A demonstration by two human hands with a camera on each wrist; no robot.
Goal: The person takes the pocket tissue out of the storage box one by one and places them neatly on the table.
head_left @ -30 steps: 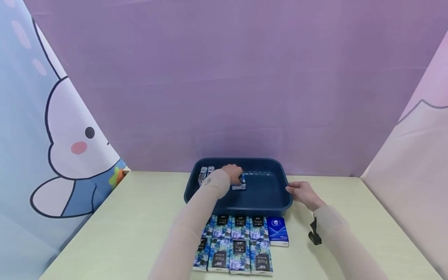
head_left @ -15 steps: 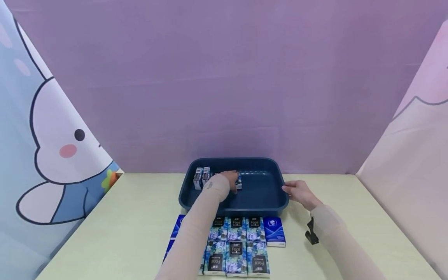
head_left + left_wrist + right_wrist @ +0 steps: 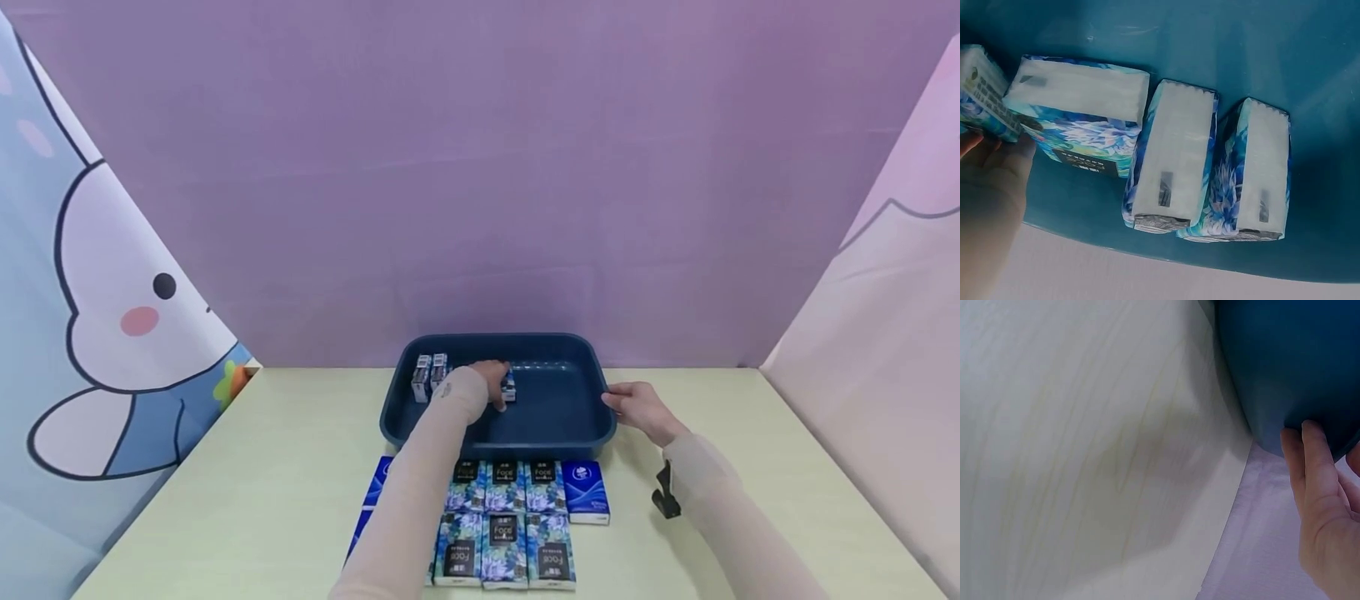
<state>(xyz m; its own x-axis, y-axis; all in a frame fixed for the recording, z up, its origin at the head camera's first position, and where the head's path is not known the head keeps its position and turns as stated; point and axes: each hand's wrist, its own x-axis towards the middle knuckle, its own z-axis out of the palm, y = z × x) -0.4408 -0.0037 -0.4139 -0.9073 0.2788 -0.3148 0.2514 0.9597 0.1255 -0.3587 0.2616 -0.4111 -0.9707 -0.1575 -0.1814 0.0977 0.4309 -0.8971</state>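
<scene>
My left hand (image 3: 491, 382) is inside the dark blue tray (image 3: 498, 451), its thumb and fingers around a floral tissue pack (image 3: 509, 388). In the left wrist view that tissue pack (image 3: 985, 94) stands at the left, partly cut off, with the fingers against its lower side. Beside it a second pack (image 3: 1079, 87) stands crosswise, and two more, a middle pack (image 3: 1172, 150) and an outer pack (image 3: 1263, 169), stand on edge side by side. Outside the tray's right end, my right hand (image 3: 641, 408) grips the rim, its fingers flat against the outer wall.
Floral tissue packs (image 3: 504, 550) lie in two rows before the tray. A plain blue pack (image 3: 587, 493) ends the back row at right; another blue pack (image 3: 377, 479) is partly behind the left sleeve. A purple cloth (image 3: 495, 183) hangs behind the table (image 3: 247, 492).
The left hand has shifted slightly on the pack, its thumb now showing at the near side. The two left packs show more fully. The head view has drifted slightly; the right hand keeps its grip.
</scene>
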